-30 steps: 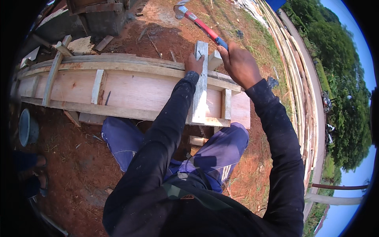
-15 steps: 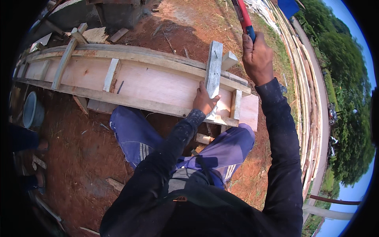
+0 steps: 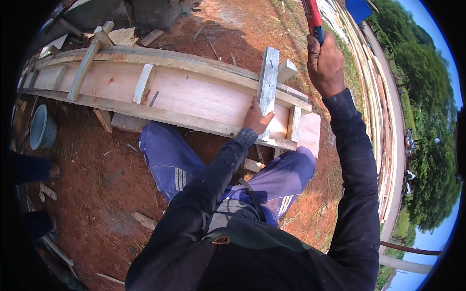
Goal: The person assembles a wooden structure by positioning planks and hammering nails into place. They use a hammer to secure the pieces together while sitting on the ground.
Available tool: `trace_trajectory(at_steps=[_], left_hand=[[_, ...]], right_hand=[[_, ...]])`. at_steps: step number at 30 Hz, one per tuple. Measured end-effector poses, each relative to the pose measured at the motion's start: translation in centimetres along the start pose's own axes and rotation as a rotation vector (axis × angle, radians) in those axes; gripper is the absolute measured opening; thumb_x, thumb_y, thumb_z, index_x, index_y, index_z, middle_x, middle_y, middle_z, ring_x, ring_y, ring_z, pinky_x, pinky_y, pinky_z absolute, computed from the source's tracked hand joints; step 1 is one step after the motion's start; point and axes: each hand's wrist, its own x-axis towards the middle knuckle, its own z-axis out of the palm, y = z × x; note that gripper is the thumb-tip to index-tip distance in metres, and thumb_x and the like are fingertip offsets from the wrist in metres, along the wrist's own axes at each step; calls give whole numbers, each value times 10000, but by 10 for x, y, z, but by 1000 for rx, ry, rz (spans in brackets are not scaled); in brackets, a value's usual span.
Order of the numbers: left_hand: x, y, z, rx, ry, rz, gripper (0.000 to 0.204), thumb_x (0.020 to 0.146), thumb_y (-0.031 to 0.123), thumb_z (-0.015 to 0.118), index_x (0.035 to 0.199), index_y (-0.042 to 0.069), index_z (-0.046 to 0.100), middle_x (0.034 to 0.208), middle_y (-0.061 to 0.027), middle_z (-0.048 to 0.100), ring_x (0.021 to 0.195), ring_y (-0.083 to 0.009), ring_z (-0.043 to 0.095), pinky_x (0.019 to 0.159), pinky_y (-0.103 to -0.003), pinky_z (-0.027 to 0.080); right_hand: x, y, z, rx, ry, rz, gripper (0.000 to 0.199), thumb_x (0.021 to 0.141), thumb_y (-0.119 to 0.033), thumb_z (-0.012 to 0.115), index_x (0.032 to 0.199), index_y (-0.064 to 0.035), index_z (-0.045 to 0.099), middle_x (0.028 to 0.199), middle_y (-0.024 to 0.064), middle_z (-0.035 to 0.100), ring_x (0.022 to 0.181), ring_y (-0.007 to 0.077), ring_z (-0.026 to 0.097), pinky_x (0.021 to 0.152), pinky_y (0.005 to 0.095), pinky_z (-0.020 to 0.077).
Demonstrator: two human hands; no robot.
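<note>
As I ride along on the head camera, I've got the left hand (image 3: pixel 258 118) just off centre toward 1:30, back of the hand to me, fingers bent over the left edge of a weathered grey plank (image 3: pixel 267 83) and thumb along the right, a closed grip near its lower end. That forearm climbs from 7 o'clock, elbow bent. Over to my right hand (image 3: pixel 326 63), farther out at 1:30: it's a full fist round the blue grip of a red-and-blue hammer (image 3: pixel 314 20), forearm raised and pointing toward 11:30, the tool leaving my view at 1 o'clock. The plank lies at 1 o'clock, across a wooden frame (image 3: pixel 194 120), its far end jutting past the far rail, a dark nail (image 3: pixel 272 63) showing near that end. The frame sweeps from 10 o'clock round to 3, pale panel (image 3: pixel 204 95) inside it. Knees in blue trousers (image 3: pixel 174 157) sit just below. Farther out I have a grey bucket (image 3: pixel 43 128) at 9 and long poles (image 3: pixel 373 131) at 3.
</note>
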Motion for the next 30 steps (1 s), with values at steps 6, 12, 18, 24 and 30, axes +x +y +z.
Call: trace_trajectory(at_steps=[6,12,18,24,30], left_hand=[[-3,7,8,49,-4,-20,843,811,360,737,1412,-34,296,1202,-330,592,1122,-464,587,947,-481,469],[5,-1,0,54,28,-6,801,815,341,733,1389,-35,321,1172,-326,608,1121,-450,595,949,-472,471],[-1,7,11,18,-51,-6,932,808,380,723,1478,-1,199,1173,-374,564,1073,-499,586,932,-500,478],[-7,3,1,60,-27,-65,871,818,347,727,1448,-26,255,1188,-346,588,1117,-467,587,947,-477,471],[4,-2,3,38,-14,8,914,814,356,735,1471,-23,226,1186,-364,575,1102,-476,589,942,-479,476]], right_hand=[[-86,76,25,-361,-575,174,387,994,-371,514,923,10,518,695,280,614,655,471,617,636,572,465],[-1,-1,-3,-107,-73,-1,340,1005,-338,511,947,-4,510,691,252,618,653,432,635,567,532,486],[-116,103,35,-402,-587,177,360,997,-337,522,953,20,508,689,236,621,637,444,627,567,530,490],[-46,44,4,-229,-297,85,321,1005,-282,531,915,26,523,680,252,601,634,451,599,592,513,466],[-24,6,5,61,-48,84,332,1011,-315,518,1000,15,482,705,266,607,682,464,631,580,522,480]])
